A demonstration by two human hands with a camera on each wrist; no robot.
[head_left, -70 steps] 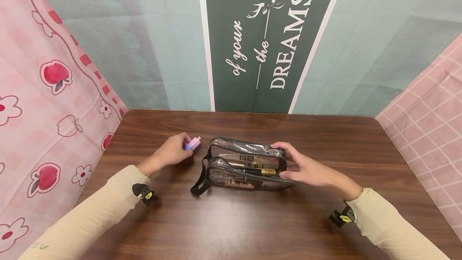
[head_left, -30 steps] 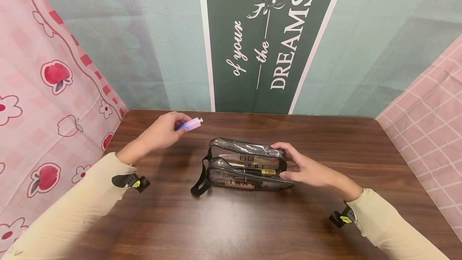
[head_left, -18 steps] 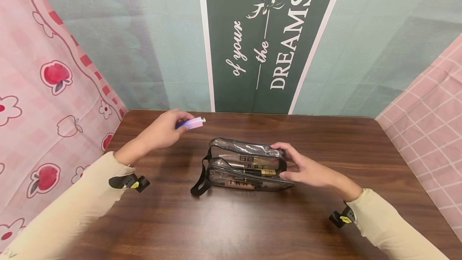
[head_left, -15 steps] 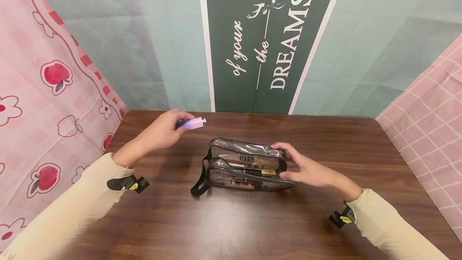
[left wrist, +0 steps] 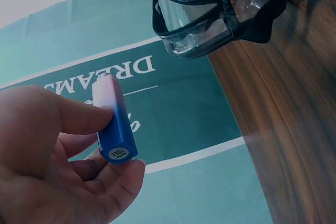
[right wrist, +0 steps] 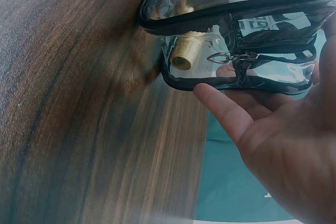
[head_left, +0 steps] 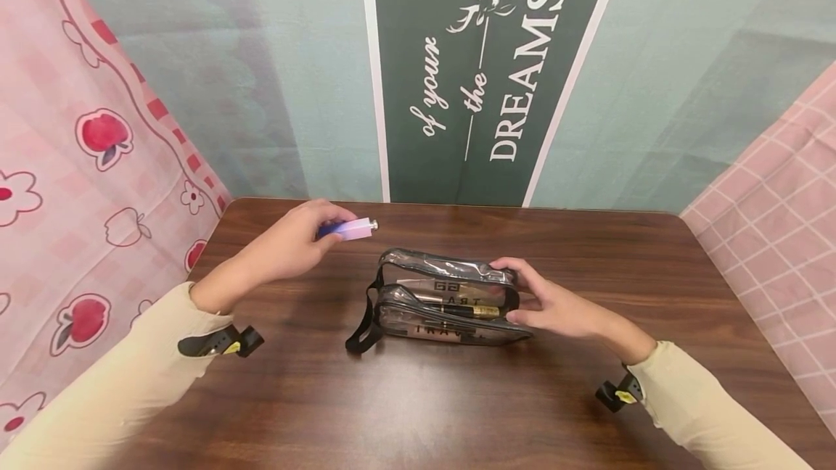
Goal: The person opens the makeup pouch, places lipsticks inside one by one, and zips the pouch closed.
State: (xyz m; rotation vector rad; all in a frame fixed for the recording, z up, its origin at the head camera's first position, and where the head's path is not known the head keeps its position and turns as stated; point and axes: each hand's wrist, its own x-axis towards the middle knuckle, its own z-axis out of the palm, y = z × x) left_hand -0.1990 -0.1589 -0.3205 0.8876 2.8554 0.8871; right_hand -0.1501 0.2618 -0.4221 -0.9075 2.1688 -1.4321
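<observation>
My left hand (head_left: 294, 241) pinches a lipstick tube (head_left: 353, 229) that fades from blue to pink, up and to the left of the bag. A round "115" label marks the blue end of the tube (left wrist: 116, 139) in the left wrist view; a small silver knob tips the other end. A clear cosmetic bag (head_left: 451, 267) with black trim lies on the table, its top unzipped. My right hand (head_left: 555, 303) holds the bag's right end between thumb and fingers. Inside is a black-and-gold tube (head_left: 470, 310), its gold end (left wrist: 116, 93) hidden from the left wrist view.
The brown wood table (head_left: 418, 405) carries the bag, whose black strap loop (head_left: 362, 339) hangs off its left end. Behind the table hangs a green cloth (head_left: 313, 93) with a dark printed band. Pink cloths (head_left: 85, 238) hang at both sides.
My left hand has lifted the lipstick tube up and away from its place by the bag's left end, then shifted it slightly right. My right hand and the bag stay still.
</observation>
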